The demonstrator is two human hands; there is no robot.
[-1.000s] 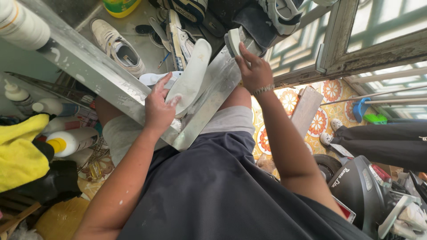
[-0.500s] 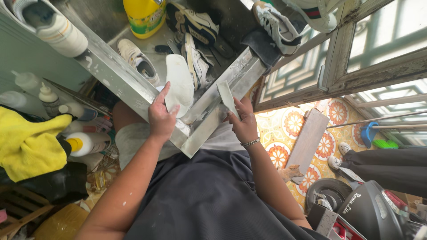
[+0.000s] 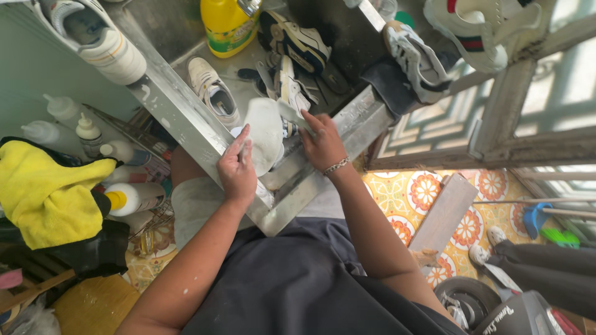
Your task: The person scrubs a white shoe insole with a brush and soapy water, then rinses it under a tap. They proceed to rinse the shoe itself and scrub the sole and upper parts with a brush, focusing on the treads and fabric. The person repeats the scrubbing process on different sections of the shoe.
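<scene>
Head view, from the left: a yellow cloth (image 3: 46,192) is draped over dark things, with white squeeze bottles (image 3: 74,124) standing behind it and one more bottle (image 3: 133,197) with a yellow cap lying on its side. Next comes the metal rim of a sink (image 3: 180,111), with a white sneaker (image 3: 93,37) perched on its upper ledge.

The left hand (image 3: 237,170) rests on that rim, fingers closed on the edge of a white insole (image 3: 266,135), which is held upright over the basin. The right hand (image 3: 323,144) presses a pale brush-like tool (image 3: 292,115) against the insole, fingers wrapped tightly around it; the tool's exact kind is too small to tell.

The left hand holds the insole by one edge only, so a firm stroke could, I judge, bend it or pull it free into the wet basin. The rim looks slick too, and the bracing hand could slide along it.

Inside the basin lie a beige sneaker (image 3: 213,93) and a dark sneaker (image 3: 295,40), beside a yellow detergent jug (image 3: 228,25); they crowd the space just behind the insole. Farther right, a grey-and-white sneaker (image 3: 410,59) sits on the sink corner, another white one (image 3: 478,31) is above it, and beyond that are a window frame (image 3: 528,142) and an orange patterned tile floor (image 3: 422,198).
</scene>
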